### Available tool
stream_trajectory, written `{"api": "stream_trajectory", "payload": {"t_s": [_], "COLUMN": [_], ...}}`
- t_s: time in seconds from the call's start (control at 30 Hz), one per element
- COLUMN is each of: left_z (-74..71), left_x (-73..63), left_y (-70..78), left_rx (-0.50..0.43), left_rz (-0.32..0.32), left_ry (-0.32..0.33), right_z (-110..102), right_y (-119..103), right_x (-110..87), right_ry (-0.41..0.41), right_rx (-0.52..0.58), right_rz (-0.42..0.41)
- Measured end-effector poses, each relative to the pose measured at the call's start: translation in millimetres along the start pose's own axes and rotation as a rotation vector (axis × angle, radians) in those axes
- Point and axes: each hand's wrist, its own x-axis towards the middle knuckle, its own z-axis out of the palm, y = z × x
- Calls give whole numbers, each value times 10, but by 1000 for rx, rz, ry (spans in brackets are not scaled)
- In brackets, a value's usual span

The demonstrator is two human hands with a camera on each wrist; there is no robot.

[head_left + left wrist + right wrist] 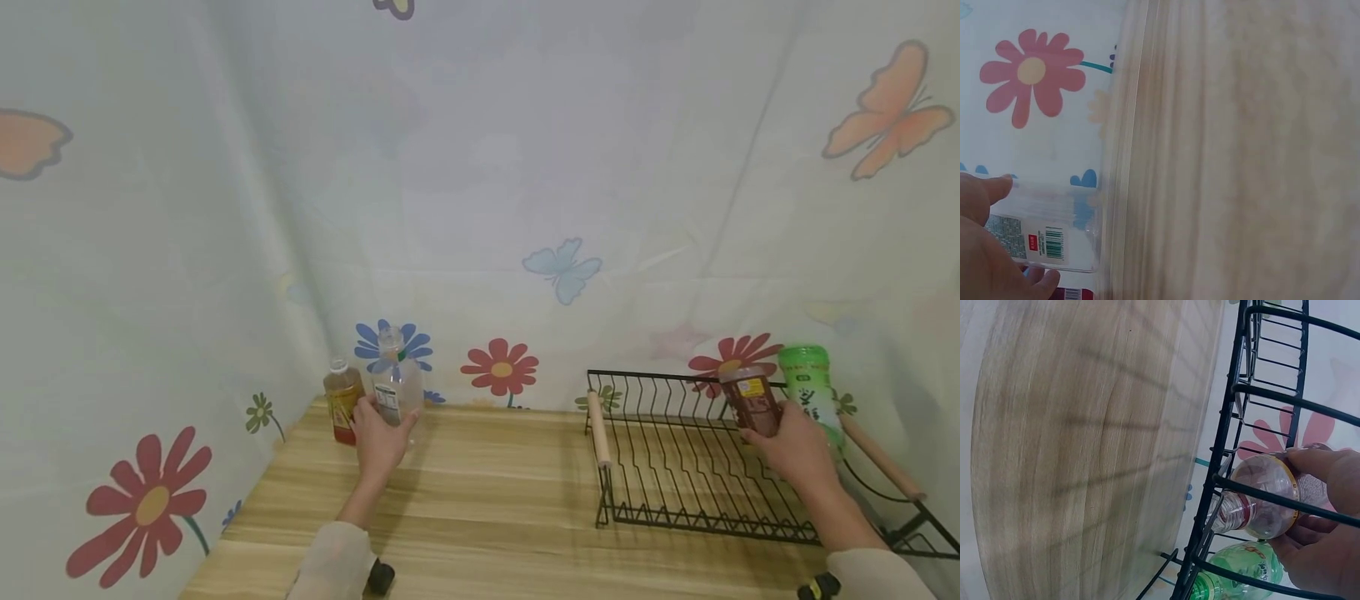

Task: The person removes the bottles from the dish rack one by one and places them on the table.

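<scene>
The dark-labelled bottle [750,396] is held neck down in the black wire rack [667,377], gripped by the right hand [801,446]. Its neck and shoulder are crossed by rack wires in the right wrist view, and the green bottle [810,392] is stood inverted just beside it. Well to the left, the clear bottle [408,385] is gripped upright between thumb and fingers of the left hand [382,437], near the back of the worktop [487,492]. Just beyond those fingers, the amber bottle [342,400] is stood upright. The worktop is backed by a flowered sheet [465,167].
</scene>
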Motion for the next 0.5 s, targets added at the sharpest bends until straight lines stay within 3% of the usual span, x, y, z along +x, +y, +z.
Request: {"api": "stream_trajectory", "payload": {"t_s": [0.5], "left_z": [-17], "left_x": [13], "left_y": [33], "left_rx": [27], "left_rz": [-3], "left_ry": [-16], "right_z": [-58], "right_y": [-52], "right_x": [-1], "right_ry": [-59], "right_rx": [33], "right_rz": [40]}}
